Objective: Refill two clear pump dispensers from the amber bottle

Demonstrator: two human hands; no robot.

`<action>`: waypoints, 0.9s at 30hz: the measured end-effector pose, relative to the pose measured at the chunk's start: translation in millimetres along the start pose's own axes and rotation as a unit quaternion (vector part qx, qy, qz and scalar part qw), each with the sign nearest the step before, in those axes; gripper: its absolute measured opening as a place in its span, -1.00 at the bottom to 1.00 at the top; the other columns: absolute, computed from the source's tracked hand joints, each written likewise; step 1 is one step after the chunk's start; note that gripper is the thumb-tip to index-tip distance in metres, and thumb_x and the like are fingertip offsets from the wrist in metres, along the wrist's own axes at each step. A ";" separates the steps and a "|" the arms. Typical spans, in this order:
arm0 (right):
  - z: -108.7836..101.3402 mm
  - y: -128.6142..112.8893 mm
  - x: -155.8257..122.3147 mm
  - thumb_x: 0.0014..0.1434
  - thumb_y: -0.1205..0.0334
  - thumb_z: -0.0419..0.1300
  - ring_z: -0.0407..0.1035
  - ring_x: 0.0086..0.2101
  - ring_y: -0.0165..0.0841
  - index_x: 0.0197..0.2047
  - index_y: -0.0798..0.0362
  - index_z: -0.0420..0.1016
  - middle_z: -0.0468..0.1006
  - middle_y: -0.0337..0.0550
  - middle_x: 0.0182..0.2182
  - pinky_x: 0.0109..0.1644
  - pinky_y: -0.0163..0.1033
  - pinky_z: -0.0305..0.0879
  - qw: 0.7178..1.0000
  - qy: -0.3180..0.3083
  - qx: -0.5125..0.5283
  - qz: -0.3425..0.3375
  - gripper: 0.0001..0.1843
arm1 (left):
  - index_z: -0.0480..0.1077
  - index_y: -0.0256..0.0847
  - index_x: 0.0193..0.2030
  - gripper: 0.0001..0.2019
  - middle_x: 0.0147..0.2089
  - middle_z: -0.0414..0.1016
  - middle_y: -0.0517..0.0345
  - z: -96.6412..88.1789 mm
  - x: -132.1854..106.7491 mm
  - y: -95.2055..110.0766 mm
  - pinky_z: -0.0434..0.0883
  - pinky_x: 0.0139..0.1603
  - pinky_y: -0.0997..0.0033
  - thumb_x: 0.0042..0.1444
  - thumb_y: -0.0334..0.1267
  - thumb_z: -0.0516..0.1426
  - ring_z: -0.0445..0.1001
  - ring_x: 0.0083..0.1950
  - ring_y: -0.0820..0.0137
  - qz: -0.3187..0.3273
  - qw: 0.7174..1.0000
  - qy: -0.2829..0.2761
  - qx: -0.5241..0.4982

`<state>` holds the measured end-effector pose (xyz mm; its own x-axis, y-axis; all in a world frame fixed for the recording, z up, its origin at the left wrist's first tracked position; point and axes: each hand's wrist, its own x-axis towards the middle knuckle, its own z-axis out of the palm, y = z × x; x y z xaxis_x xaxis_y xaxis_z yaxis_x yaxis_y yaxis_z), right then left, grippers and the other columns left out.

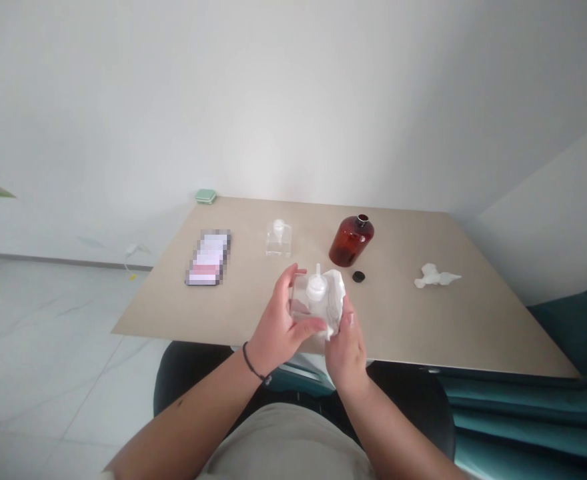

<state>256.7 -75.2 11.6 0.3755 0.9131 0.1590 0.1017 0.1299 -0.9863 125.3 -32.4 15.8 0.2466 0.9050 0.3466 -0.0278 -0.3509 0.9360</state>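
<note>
My left hand [278, 327] is wrapped round a clear square pump bottle [301, 293] with a white pump top, held above the table's front edge. Against the bottle's right side, my right hand [348, 343] presses a white tissue [336, 303]; most of its fingers are hidden behind the tissue. Beyond my hands stands a second clear square bottle [278, 243] with a white top. To its right is an open amber bottle [352, 240], with a small black cap [358, 277] lying close to its base.
A phone [208, 258] with a blurred screen lies on the left of the beige table [398, 320]. A small green box [205, 196] sits at the back left corner, by the wall. Crumpled tissue [436, 276] lies on the right. Teal curtains [523, 413] hang at the lower right.
</note>
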 end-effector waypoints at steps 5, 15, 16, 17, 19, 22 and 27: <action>-7.6 -21.4 21.1 0.37 -0.39 -0.14 0.58 -0.16 -0.09 -0.09 0.03 0.67 0.72 0.05 -0.21 -0.02 0.02 0.52 0.999 -0.004 -0.024 0.021 -0.24 | 0.16 -0.02 0.22 -0.25 0.49 0.25 -0.22 -4.2 -0.3 -8.5 0.40 0.34 -0.10 0.02 0.17 0.38 0.36 0.44 -0.03 0.013 0.986 -0.053 -0.155; 5.0 -12.9 21.2 0.38 -0.26 -0.07 0.56 -0.01 -0.16 0.06 0.08 0.57 0.69 0.04 -0.01 0.12 -0.04 0.46 1.000 0.015 0.020 0.003 -0.36 | 0.12 0.02 0.45 -0.35 0.41 0.31 -0.10 -3.8 -4.7 -1.0 0.32 0.41 -0.02 0.31 0.07 0.20 0.37 0.39 0.08 -0.077 0.992 0.039 -0.088; 5.9 -11.3 19.3 0.37 -0.26 -0.06 0.55 0.01 -0.16 0.06 0.07 0.56 0.68 0.04 0.01 0.15 -0.03 0.45 1.000 0.019 0.024 0.003 -0.36 | 0.08 0.03 0.47 -0.31 0.43 0.29 -0.10 -2.4 -7.1 -0.2 0.33 0.41 -0.02 0.30 0.08 0.21 0.36 0.40 0.07 -0.088 0.990 0.025 -0.104; 6.5 -10.1 17.2 0.37 -0.26 -0.06 0.55 0.03 -0.16 0.06 0.05 0.56 0.68 0.03 0.02 0.17 -0.02 0.44 0.999 0.019 0.027 0.004 -0.37 | 0.05 0.02 0.46 -0.25 0.43 0.28 -0.11 -1.2 -8.9 0.0 0.34 0.40 -0.03 0.25 0.10 0.25 0.36 0.40 0.04 -0.092 0.989 0.011 -0.118; 6.8 -9.2 13.0 0.37 -0.27 -0.06 0.55 0.03 -0.16 0.06 0.01 0.57 0.68 0.00 0.01 0.17 -0.02 0.44 0.999 0.008 0.031 0.012 -0.38 | 0.03 0.00 0.42 -0.10 0.36 0.32 -0.11 0.2 -10.4 -0.6 0.41 0.33 -0.04 0.06 0.11 0.39 0.42 0.33 0.01 -0.098 0.986 -0.009 -0.133; 4.9 -10.5 10.6 0.36 -0.33 -0.06 0.56 0.01 -0.15 0.06 -0.03 0.59 0.69 -0.03 -0.01 0.14 -0.03 0.46 0.998 -0.025 0.037 0.038 -0.35 | 0.05 -0.02 0.30 -0.06 0.20 0.41 -0.05 0.3 -9.0 -1.6 0.53 0.15 0.02 -0.10 0.04 0.49 0.53 0.15 0.06 -0.119 0.984 0.002 -0.132; 0.4 -8.6 21.4 0.33 -0.44 -0.12 0.56 -0.01 -0.11 0.05 0.00 0.61 0.70 -0.03 -0.04 0.12 0.00 0.45 0.995 -0.052 0.043 0.074 -0.22 | 0.13 -0.03 0.20 -0.19 0.12 0.45 0.00 -0.2 -6.7 2.9 0.57 0.01 0.12 -0.07 -0.01 0.48 0.57 0.03 0.14 -0.133 0.981 -0.025 -0.141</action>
<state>263.6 -56.6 23.4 0.2820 0.9594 0.0102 -0.0292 0.0192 -0.9994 123.4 -39.4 16.2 0.3286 0.9401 0.0907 -0.2203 -0.0171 0.9753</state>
